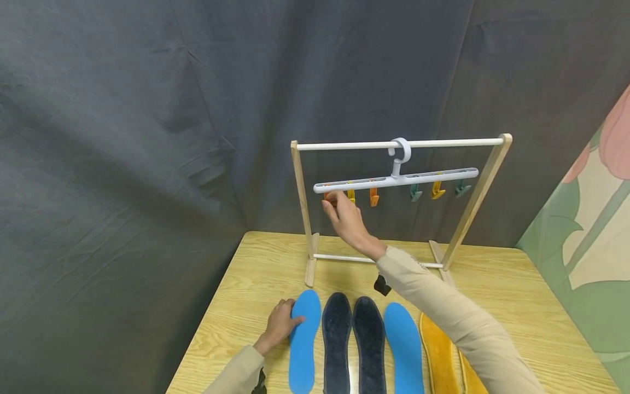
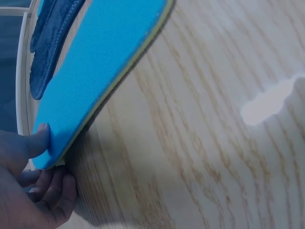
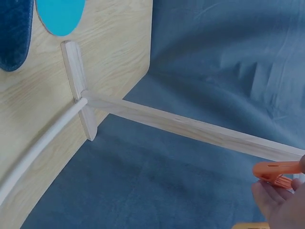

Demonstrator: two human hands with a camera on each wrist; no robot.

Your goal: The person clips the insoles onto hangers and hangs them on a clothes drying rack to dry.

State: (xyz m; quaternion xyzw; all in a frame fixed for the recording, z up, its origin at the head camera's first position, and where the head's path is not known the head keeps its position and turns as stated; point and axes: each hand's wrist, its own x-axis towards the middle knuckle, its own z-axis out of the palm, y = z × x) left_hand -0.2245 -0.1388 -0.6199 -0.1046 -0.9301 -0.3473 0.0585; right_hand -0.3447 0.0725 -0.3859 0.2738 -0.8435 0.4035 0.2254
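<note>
My left hand (image 1: 279, 324) pinches the edge of the leftmost blue insole (image 1: 304, 345) near its toe end. The left wrist view shows the thumb (image 2: 39, 140) on its top face and the fingers curled at its underside. Up at the left end of the white clip hanger (image 1: 364, 184), my right hand (image 1: 348, 221) grips an orange clip (image 3: 274, 169), mostly hidden by the hand in the head view. Several more clips hang along the bar, among them a yellow clip (image 1: 351, 196) and another orange clip (image 1: 374, 197).
The hanger hooks over the top rail (image 1: 344, 146) of a wooden rack. Right of the held insole lie two dark fuzzy insoles (image 1: 337, 339), another blue insole (image 1: 404, 350) and yellow insoles (image 1: 438, 350), partly under my right sleeve. A dark curtain (image 1: 147, 137) hangs behind the table.
</note>
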